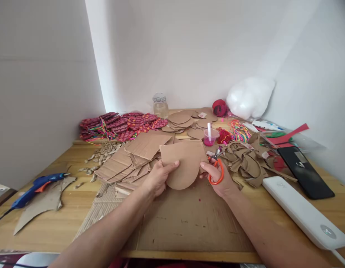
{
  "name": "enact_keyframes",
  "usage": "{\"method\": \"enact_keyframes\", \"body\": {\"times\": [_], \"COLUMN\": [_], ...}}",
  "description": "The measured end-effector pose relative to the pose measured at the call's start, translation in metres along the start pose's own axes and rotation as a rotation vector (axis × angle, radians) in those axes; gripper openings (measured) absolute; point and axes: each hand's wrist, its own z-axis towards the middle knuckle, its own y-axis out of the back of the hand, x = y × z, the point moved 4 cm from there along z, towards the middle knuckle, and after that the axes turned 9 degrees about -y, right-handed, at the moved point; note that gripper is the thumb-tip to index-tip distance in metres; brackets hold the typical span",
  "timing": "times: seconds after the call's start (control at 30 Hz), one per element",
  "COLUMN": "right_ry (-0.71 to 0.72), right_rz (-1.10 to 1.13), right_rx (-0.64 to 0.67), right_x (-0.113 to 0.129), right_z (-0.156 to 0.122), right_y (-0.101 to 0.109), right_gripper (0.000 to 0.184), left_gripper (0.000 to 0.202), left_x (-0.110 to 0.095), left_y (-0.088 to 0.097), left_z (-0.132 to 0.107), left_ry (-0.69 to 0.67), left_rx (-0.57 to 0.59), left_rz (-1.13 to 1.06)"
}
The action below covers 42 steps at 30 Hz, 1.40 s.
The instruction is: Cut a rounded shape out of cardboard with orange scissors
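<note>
My left hand [159, 178] grips a brown cardboard piece [185, 163] with a rounded lower edge, thumb on top of it. My right hand [220, 178] has its fingers through the orange handles of a pair of scissors [216, 169], whose blades meet the right edge of that cardboard piece. Both hands hover over a large flat cardboard sheet [189, 223] lying on the wooden table [69, 212].
Cut cardboard sheets [133, 160] lie left of the hands, curled offcuts [247, 160] to the right. Cardboard discs [183, 121], red woven pieces [119, 124], a jar [160, 105], a pink cup [210, 138], a blue glue gun [35, 188], a black phone [305, 171] and a white slab [303, 212] surround them.
</note>
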Motion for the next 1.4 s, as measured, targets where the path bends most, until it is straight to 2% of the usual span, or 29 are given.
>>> {"method": "enact_keyframes", "body": {"times": [0.1,0.2,0.33,0.47,0.57,0.63,0.73,0.83,0.9,0.97,1.07,1.17,1.27,1.4], "right_ry": [0.024,0.057,0.023,-0.046,-0.002,-0.008,-0.007,0.069,0.109,0.123,0.129,0.094,0.026,-0.041], "right_rz": [-0.174,-0.404,-0.550,-0.735,-1.020,-1.096,-1.085,-1.080,-0.974,-0.775,-0.527,-0.509,-0.531,-0.437], "right_rx": [-0.011,-0.055,-0.064,-0.073,-0.076,-0.044,-0.044,-0.134,-0.155,-0.122,-0.005,0.069,0.103,0.116], "right_x": [0.002,0.005,-0.001,-0.005,0.003,0.007,0.009,0.010,0.012,0.014,0.019,0.018,0.013,0.010], "right_z": [-0.002,-0.002,0.003,0.002,-0.005,-0.011,-0.015,-0.014,-0.012,-0.010,-0.009,-0.011,-0.014,-0.015], "right_y": [0.001,0.006,0.013,0.016,0.007,0.000,-0.005,-0.001,0.003,0.005,0.002,-0.004,-0.009,-0.015], "right_gripper": [0.032,0.040,0.046,0.045,0.037,0.025,0.015,0.022,0.027,0.034,0.043,0.037,0.034,0.036], "left_gripper": [0.057,0.057,0.053,0.048,0.046,0.045,0.047,0.052,0.055,0.059,0.067,0.071,0.063,0.055], "left_x": [0.000,-0.005,-0.007,-0.006,-0.005,-0.005,-0.004,-0.003,-0.002,-0.003,-0.003,-0.003,-0.002,-0.001], "left_y": [0.007,0.022,0.042,0.048,0.047,0.047,0.048,0.049,0.048,0.046,0.041,0.037,0.032,0.030], "left_z": [0.013,0.026,0.034,0.038,0.039,0.038,0.037,0.038,0.038,0.037,0.034,0.029,0.026,0.025], "left_ry": [-0.086,-0.164,-0.118,-0.058,-0.029,-0.015,-0.027,-0.074,-0.112,-0.148,-0.174,-0.189,-0.215,-0.203], "left_rx": [-0.062,-0.115,-0.150,-0.139,-0.132,-0.148,-0.154,-0.146,-0.141,-0.125,-0.096,-0.070,-0.022,0.005], "left_rz": [-0.041,-0.103,-0.160,-0.167,-0.163,-0.175,-0.175,-0.154,-0.145,-0.133,-0.086,-0.017,0.031,0.053]}}
